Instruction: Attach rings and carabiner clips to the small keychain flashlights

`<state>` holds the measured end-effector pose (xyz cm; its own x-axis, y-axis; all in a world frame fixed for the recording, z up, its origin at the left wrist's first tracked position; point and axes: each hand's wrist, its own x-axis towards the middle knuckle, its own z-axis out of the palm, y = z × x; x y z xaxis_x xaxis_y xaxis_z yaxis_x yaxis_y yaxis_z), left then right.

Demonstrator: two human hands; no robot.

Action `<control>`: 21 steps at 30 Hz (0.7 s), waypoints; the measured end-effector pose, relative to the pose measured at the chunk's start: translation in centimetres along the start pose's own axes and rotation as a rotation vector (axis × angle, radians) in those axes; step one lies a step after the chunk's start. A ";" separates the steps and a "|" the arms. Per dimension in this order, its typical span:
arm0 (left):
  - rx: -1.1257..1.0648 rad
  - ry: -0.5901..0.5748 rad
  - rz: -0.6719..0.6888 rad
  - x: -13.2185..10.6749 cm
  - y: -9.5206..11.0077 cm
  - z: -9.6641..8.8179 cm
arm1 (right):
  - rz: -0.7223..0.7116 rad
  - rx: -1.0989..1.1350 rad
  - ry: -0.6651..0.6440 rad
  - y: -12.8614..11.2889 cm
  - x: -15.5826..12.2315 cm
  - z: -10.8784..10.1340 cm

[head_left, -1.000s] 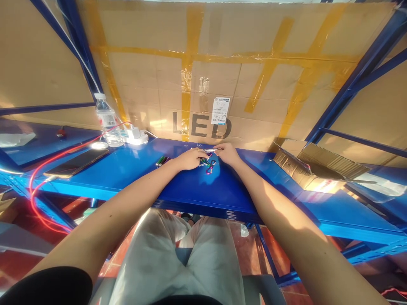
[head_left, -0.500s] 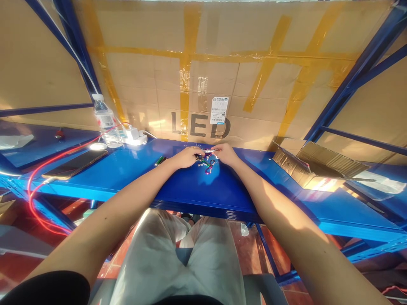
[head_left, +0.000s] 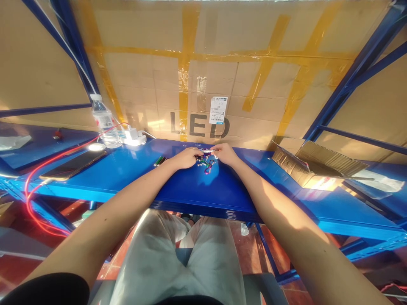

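Above the blue table top, my left hand [head_left: 188,158] and my right hand [head_left: 225,154] meet, their fingers closed in a pinch. Between the fingertips runs a small shiny silvery rod-like piece [head_left: 208,151], gripped from both sides; its ends are hidden. Just below it lies a cluster of small metallic pieces [head_left: 202,160], dark and green, partly covered by my left fingers. Nearest to me in that cluster is a purple-pink carabiner [head_left: 209,168]. Green cylinders, like batteries [head_left: 159,161], rest left of my left hand.
A phone [head_left: 74,164] with a glowing red cable [head_left: 30,178] lies to the left. Behind it stand a water bottle [head_left: 106,123] and a white plug adapter [head_left: 133,136]. An open cardboard box [head_left: 318,181] sits at right. A large taped carton [head_left: 152,93] closes off the back.
The view has shifted very slightly. Both hands keep their hold on the silvery piece in nearly the same place.
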<state>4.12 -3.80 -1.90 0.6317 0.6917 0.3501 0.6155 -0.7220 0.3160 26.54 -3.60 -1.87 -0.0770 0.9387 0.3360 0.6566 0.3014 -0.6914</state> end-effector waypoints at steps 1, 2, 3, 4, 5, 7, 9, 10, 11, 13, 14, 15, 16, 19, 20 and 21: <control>-0.004 -0.005 -0.002 0.0 0.1 0.0 | -0.002 0.005 0.002 0.1 0.0 0.0; -0.009 -0.011 -0.008 0.0 0.1 0.0 | -0.003 0.009 0.001 0.1 0.1 0.0; -0.017 -0.016 -0.016 0.0 0.1 0.0 | -0.002 0.013 -0.003 0.2 0.1 0.0; -0.028 -0.019 -0.025 0.0 0.1 -0.1 | 0.002 0.016 -0.008 0.2 0.1 0.0; -0.042 -0.021 -0.032 0.0 0.1 -0.1 | 0.005 0.018 -0.014 0.2 0.1 0.0; -0.076 -0.024 -0.042 -0.1 0.1 -0.1 | -0.002 0.012 -0.021 0.2 0.0 0.0; -0.108 -0.023 -0.047 -0.1 0.0 -0.1 | -0.021 0.003 -0.022 0.1 0.0 0.0; -0.124 -0.022 -0.048 -0.1 0.0 -0.2 | -0.032 -0.001 -0.024 0.1 -0.1 0.0; -0.139 -0.021 -0.048 -0.1 0.0 -0.2 | -0.043 -0.001 -0.028 0.1 -0.1 0.1; -0.162 -0.016 -0.050 -0.1 0.0 -0.2 | -0.058 0.004 -0.040 0.1 -0.2 0.2; -0.166 -0.012 -0.051 -0.1 0.0 -0.2 | -0.061 0.007 -0.046 0.1 -0.2 0.2; -0.161 -0.003 -0.052 -0.1 0.0 -0.2 | -0.063 0.011 -0.050 0.1 -0.2 0.3; -0.142 0.011 -0.053 -0.1 0.0 -0.3 | -0.062 0.015 -0.050 0.2 -0.2 0.4; -0.034 0.051 -0.063 0.0 -0.2 -0.5 | -0.070 0.028 -0.056 0.3 -0.3 0.5; 0.003 0.054 -0.074 0.0 -0.3 -0.6 | -0.077 0.031 -0.060 0.3 -0.3 0.6; 0.028 0.049 -0.089 0.0 -0.3 -0.7 | -0.085 0.032 -0.063 0.4 -0.3 0.6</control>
<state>3.56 -3.59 -1.42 0.5504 0.7510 0.3648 0.6817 -0.6565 0.3229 26.37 -3.63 -2.58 -0.1794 0.9179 0.3540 0.6215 0.3846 -0.6825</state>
